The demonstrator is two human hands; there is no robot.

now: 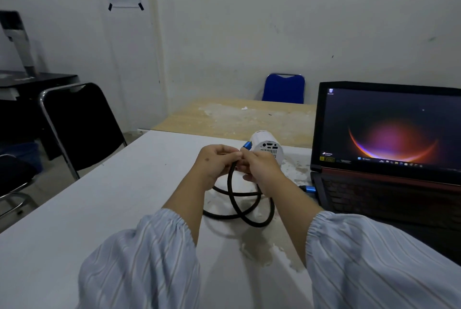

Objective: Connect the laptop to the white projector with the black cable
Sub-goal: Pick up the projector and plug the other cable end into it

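Observation:
The white projector (268, 145) stands on the white table (99, 208), its rear ports facing me. The black cable (233, 199) lies in loops on the table in front of it. One blue-tipped plug (310, 189) sits at the left side of the open laptop (386, 149). The other blue plug (247, 145) is raised just left of the projector's ports, apart from them. My left hand (217, 161) and my right hand (259, 169) both grip the cable just behind that plug.
A black folding chair (79, 126) stands at the table's left edge. A wooden table (237, 116) adjoins the far side, with a blue chair (284, 89) behind it. A dark desk (30, 89) sits at far left.

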